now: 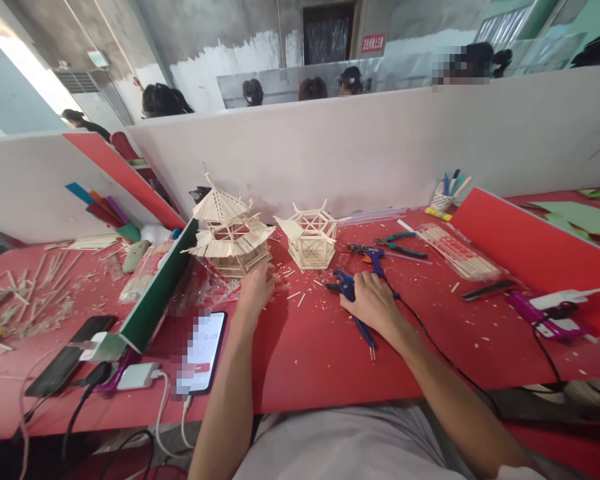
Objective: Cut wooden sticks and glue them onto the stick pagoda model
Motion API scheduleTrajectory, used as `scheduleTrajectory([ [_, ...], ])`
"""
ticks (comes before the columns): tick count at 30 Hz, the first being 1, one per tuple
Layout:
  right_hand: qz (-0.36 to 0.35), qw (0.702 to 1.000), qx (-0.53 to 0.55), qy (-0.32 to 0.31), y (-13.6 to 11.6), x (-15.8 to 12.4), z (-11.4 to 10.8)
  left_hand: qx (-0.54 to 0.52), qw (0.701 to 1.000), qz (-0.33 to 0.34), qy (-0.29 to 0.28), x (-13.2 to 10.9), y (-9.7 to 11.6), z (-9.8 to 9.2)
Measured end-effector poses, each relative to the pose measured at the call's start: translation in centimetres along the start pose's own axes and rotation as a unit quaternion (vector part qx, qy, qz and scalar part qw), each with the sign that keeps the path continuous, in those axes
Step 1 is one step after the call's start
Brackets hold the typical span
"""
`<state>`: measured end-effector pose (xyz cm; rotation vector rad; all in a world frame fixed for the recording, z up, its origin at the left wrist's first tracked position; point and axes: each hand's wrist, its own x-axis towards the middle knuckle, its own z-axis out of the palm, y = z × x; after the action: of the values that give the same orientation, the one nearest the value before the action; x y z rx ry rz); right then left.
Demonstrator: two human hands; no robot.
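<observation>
Right grip curled over blue cutters — left grip at pagoda base — holds unclear.

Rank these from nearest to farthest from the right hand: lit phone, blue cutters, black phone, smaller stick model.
1. Blue cutters, right at the right hand.
2. Smaller stick model, ahead and left.
3. Lit phone, farther left.
4. Black phone, leftmost of these.
</observation>
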<state>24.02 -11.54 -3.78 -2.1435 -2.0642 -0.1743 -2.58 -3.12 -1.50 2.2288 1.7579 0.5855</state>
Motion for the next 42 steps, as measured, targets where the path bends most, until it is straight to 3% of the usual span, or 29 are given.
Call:
scheduleTrajectory([
  [4, -0.016, 1.0, 0.007, -0.012, 0.1, 0.1, 0.0, 0.001, 0.993, 0.065, -0.093, -0.5, 1.3, 1.2],
  [9, -0.028, 0.999, 0.021, -0.026, 0.4, 0.1, -0.2, 0.032, 0.989, 0.074, -0.122, -1.0, 2.2, 2.4],
  [16, -0.066, 0.997, 0.049, -0.006, 0.4, 0.6, -1.3, -0.048, 0.983, 0.084, -0.155, -1.1, 1.8, 3.2],
  [20, -0.117, 0.979, 0.164, 0.017, -1.0, 1.7, -2.6, -0.068, 0.975, 0.09, -0.192, -1.1, 1.7, 3.6],
  [24, -0.154, 0.943, 0.293, -0.032, -3.6, 2.4, -3.1, -0.058, 0.968, 0.104, -0.22, -1.2, 1.7, 3.4],
  [29, -0.183, 0.917, 0.35, -0.053, -5.4, 2.4, -0.9, 0.002, 0.97, 0.145, -0.196, -1.5, 1.9, 3.5],
  [34, -0.205, 0.917, 0.338, -0.051, -5.2, 2.2, 1.6, -0.006, 0.964, 0.181, -0.195, -1.6, 2.0, 3.5],
  [42, -0.223, 0.904, 0.36, -0.056, -5.3, 2.3, 2.6, 0.044, 0.953, 0.216, -0.208, -1.5, 2.6, 3.1],
])
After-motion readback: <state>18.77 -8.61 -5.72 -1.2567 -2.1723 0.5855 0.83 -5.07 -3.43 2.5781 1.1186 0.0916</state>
